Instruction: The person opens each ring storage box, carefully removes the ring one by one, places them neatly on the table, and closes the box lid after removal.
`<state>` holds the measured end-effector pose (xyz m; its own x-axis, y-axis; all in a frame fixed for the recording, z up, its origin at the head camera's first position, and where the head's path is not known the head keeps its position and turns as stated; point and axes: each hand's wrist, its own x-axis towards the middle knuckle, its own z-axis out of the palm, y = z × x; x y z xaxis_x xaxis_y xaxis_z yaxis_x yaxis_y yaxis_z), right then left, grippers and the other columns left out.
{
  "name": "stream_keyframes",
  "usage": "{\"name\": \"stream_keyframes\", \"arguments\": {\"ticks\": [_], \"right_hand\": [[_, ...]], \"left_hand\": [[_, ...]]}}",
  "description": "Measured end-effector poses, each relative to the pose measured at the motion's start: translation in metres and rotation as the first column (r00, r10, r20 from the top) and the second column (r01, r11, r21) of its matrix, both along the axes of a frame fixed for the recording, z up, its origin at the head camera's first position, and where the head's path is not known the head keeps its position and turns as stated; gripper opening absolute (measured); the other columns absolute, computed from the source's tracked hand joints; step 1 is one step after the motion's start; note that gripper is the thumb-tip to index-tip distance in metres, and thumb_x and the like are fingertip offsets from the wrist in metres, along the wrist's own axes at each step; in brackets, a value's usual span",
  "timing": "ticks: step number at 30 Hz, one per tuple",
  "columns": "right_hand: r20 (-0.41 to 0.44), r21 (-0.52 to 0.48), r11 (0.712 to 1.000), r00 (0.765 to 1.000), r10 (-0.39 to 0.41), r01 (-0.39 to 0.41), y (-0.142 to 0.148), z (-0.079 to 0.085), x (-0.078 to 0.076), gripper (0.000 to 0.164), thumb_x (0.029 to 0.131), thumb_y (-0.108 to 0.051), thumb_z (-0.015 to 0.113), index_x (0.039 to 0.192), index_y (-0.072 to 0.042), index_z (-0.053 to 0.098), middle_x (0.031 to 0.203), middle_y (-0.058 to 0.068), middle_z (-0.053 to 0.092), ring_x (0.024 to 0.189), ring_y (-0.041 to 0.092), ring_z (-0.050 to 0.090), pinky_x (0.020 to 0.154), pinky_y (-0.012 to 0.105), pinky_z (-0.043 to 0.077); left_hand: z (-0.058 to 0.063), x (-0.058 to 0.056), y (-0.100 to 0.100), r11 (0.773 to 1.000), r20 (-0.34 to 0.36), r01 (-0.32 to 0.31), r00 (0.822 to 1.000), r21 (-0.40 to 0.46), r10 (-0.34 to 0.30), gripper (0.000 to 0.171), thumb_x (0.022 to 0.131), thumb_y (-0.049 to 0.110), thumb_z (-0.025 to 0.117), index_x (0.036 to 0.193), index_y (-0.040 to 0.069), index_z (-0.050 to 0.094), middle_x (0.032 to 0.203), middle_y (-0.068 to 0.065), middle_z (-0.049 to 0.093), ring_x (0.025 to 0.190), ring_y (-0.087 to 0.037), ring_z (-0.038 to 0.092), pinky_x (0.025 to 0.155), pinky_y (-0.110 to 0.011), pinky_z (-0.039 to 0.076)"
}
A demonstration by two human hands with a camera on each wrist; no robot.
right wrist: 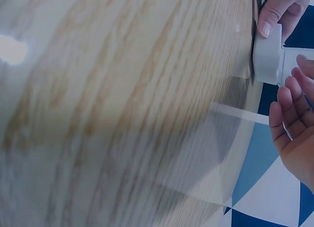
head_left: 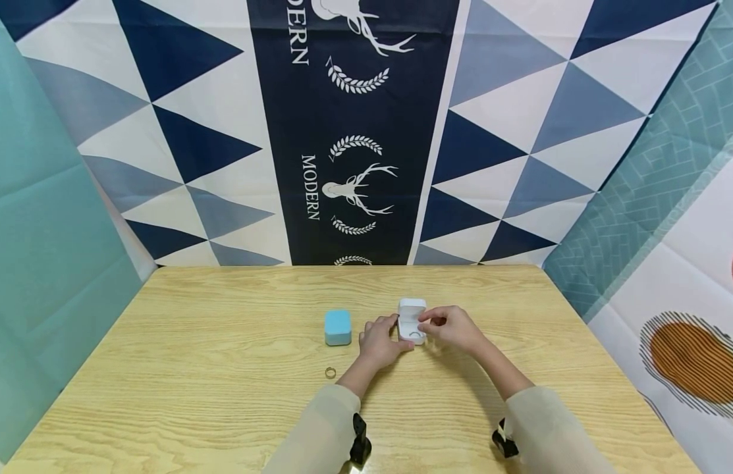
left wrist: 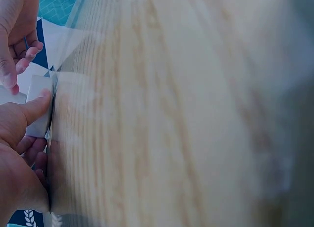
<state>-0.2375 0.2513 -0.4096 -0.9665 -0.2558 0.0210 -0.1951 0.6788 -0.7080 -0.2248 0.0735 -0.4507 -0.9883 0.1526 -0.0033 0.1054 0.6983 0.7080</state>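
White box (head_left: 407, 319) gripped by left hand (head_left: 378, 342), toward far edge of desk (head_left: 224, 408); right hand (head_left: 455, 327): hold cannot be told; ring (head_left: 415, 335) inside could be dislodged by jolt.

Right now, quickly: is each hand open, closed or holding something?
Left hand: closed on the white box, holding it.
Right hand: at the box's opening; whether it pinches anything cannot be told.
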Motion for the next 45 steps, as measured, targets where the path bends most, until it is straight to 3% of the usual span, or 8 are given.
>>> {"name": "stream_keyframes", "arguments": {"ticks": [45], "right_hand": [[0.031,0.049,0.998,0.999,0.032,-0.033,-0.0055,-0.0062,-0.0062,0.014,0.084,-0.013,0.068,0.092,-0.003,0.073,0.067,-0.001,0.055,0.06,0.011,0.044,0.049,0.02,0.033]], "left_hand": [[0.0001,0.0016,-0.0001,1.0,-0.006,-0.002,1.0,0.02,0.002,0.072,0.076,0.041,0.074,0.136,0.012,0.05,0.134,-0.005,0.054,0.106,-0.025,0.047,0.082,-0.038,0.033]]}}
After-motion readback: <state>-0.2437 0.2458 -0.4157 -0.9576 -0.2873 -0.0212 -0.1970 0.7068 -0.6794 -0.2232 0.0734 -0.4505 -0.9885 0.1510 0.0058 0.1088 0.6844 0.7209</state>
